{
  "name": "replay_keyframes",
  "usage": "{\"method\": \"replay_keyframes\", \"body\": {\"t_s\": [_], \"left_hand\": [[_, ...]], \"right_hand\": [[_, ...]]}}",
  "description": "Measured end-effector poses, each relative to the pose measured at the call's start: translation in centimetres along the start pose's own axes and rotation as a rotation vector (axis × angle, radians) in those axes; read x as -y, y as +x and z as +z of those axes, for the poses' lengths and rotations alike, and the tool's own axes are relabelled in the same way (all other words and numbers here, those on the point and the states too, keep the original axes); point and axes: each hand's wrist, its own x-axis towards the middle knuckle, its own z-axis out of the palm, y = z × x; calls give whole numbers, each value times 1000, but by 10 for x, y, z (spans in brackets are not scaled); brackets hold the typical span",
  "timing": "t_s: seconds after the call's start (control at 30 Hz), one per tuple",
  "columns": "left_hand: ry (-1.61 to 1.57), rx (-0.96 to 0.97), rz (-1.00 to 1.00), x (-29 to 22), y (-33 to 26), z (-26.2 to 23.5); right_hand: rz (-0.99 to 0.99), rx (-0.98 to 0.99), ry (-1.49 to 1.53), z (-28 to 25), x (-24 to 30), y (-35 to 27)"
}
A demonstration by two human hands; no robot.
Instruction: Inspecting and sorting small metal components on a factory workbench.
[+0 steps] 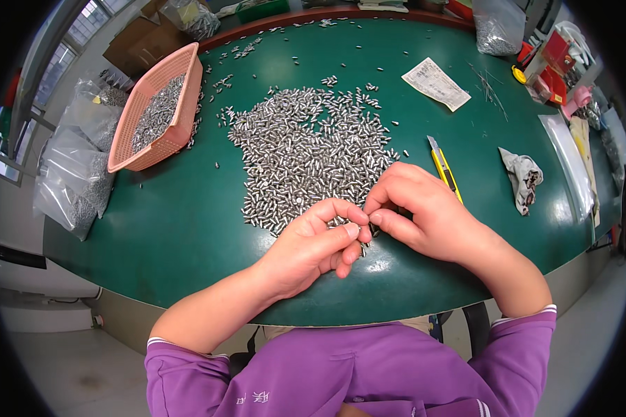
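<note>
A wide heap of small silvery metal pieces, bullet-shaped, (306, 153) lies spread on the green table (181, 257). Over the heap's near right edge, my left hand (320, 240) is closed, thumb against the curled fingers. My right hand (424, 212) meets it there, thumb and forefinger pinched together close to the left fingertips. Whatever sits between the fingertips is too small and covered to make out. A few loose metal pieces show just beneath the hands.
At the left stands a pink plastic basket (186, 115) with more metal pieces, beside clear bags (73, 184) of them. A yellow utility knife (445, 167), a printed paper slip (437, 83), thin wires (490, 90) and a stained crumpled cloth (522, 179) lie to the right.
</note>
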Motion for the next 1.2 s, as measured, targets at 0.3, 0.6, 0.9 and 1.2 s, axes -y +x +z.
{"method": "replay_keyframes", "body": {"t_s": [0.3, 0.6, 0.9, 1.2], "left_hand": [[50, -38, -8, 0, -1, 4], [61, -30, 19, 0, -1, 4], [-25, 7, 29, 0, 1, 0], [-17, -25, 45, -1, 0, 0]], "right_hand": [[141, 54, 594, 5, 8, -1], [-37, 15, -77, 4, -10, -5], [-94, 26, -244, 10, -12, -3], [-132, -11, -211, 8, -12, -2]]}}
